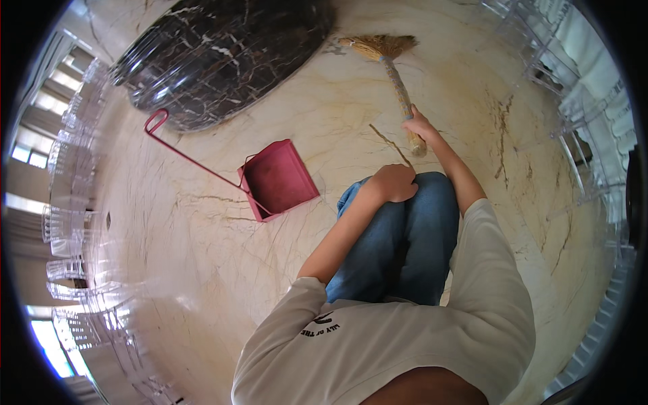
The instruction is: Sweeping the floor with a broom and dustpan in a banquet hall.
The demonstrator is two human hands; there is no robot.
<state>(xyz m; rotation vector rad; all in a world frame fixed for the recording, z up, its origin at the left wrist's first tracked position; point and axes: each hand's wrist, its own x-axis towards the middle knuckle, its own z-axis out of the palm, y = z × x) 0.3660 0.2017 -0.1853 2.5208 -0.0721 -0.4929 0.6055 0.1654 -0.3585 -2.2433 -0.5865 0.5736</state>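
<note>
My right hand (419, 125) grips the wrapped handle of a straw hand broom (397, 86), near its butt end. The broom's bristles fan out on the marble floor at the top. My left hand (396, 183) rests closed on my bent knee in blue jeans; whether it holds anything inside is hidden. A thin dark line, a floor vein or a twig, runs up to its knuckles. To the left, a red dustpan (281, 177) lies on the floor with its long wire handle (195, 163) stretching up and left, apart from both hands.
A dark marble pedestal base (228, 61) with white veins stands at the upper left. Transparent chairs (71, 223) line the left side by curtained windows. More clear chairs (572, 136) and white fabric (597, 76) are at the right. The floor is veined beige marble.
</note>
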